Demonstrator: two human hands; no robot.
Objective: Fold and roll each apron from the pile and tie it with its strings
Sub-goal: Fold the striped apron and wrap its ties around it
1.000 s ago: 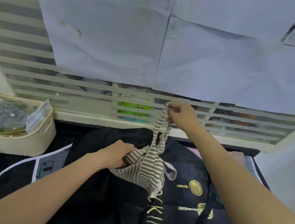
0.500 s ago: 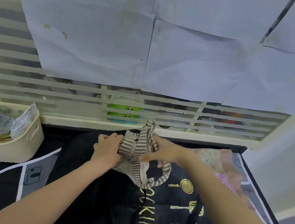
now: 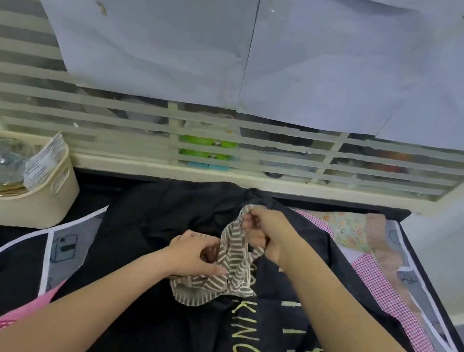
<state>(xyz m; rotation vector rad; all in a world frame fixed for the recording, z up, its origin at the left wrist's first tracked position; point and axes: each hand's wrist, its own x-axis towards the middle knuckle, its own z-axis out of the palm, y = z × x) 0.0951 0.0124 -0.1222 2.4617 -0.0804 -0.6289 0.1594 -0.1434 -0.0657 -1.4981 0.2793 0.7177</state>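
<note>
Between the hands, a rolled grey-and-white striped cloth apron (image 3: 224, 269) sits bundled; the left hand (image 3: 195, 257) grips the roll to stop it unwinding, while the right hand (image 3: 266, 232) pinches its striped string (image 3: 240, 217), likely drawing the tie snug. Beneath lies a black printed apron (image 3: 197, 339) on the surface (image 3: 88, 201), presumably awaiting folding.

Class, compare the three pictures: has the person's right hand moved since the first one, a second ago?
Yes. The right hand has dropped from in front of the window slats, pulling the strap of the striped apron, to below the sill, over the black apron.
</note>
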